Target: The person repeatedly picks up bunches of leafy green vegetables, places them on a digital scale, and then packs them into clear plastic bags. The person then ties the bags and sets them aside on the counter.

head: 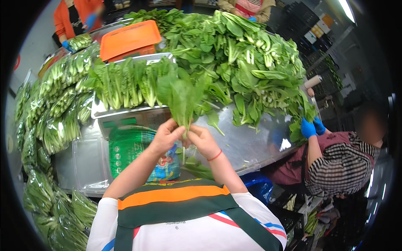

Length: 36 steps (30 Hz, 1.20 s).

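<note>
Before my chest, my left hand [167, 135] and my right hand [202, 140] pinch the stem end of a bunch of leafy greens [180, 98] between them. Its leaves point away from me and are slightly blurred. Just beyond my left hand, trimmed greens [125, 84] stand in a row in a shallow metal tray [133, 112]. Under my forearms, a green printed plastic sack [130, 150] lies on the steel table [256, 146]. A few loose leaves [198, 169] rest below my right hand, partly hidden by it.
A large heap of loose greens [238, 59] covers the table's far side. Bagged greens [61, 128] pile up at left, near an orange plastic tray [130, 39]. At right, a co-worker's blue-gloved hands [309, 128] hold greens. Other people stand across the table.
</note>
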Tool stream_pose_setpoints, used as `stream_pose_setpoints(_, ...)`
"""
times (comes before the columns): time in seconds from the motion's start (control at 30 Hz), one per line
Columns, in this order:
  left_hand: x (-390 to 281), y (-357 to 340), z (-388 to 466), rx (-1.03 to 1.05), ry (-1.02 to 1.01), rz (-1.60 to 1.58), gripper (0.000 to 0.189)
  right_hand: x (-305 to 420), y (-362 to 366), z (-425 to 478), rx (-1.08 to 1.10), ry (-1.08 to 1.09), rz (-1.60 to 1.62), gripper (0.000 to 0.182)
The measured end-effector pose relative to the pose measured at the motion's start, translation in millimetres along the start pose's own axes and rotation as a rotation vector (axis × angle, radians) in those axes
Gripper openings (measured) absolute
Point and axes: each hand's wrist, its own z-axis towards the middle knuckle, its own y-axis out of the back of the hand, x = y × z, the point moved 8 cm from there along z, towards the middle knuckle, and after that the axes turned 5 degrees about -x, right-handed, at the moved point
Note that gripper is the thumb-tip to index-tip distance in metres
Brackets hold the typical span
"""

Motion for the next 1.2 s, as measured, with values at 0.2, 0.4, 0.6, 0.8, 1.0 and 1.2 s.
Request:
stream_pose_setpoints(0.2, 21.2, 13.6, -16.3, -0.206, -0.046, -0.022, 0.030, -24.7, 0.9, -0.4, -0.145, 0.076, -0.250, 0.020)
stream_pose_setpoints(0.4, -1.5, 2.0, -27.0, -0.174, -0.292, 0.516, 0.043, -20.1, -5.7, -6.0, -0.143, 0.168, -0.547, 0.024)
stream_pose_setpoints(0.6, -14.0, 5.4, -29.9, -0.226, -0.334, 0.514, 0.053, -14.3, -4.3, -9.3, -0.159, 0.236, -0.408, 0.014)
stream_pose_setpoints(0.8, -83.9, 63.8, -3.2, -0.611, -0.451, 0.347, 0.043, -31.3, 68.9, -6.5, -0.475, 0.091, 0.468, 0.027)
stream_pose_setpoints(1.0, -117.4, 70.7, -25.0, -0.629, -0.632, 1.104, 0.054, -39.5, 65.5, -22.5, -0.248, -0.080, -0.128, 0.029)
stream_pose_setpoints(1.2, 22.4, 68.0, -104.0, -0.005, -0.265, 1.417, 0.061, -31.4, -35.5, -56.6, 0.218, 0.629, -1.216, 0.024)
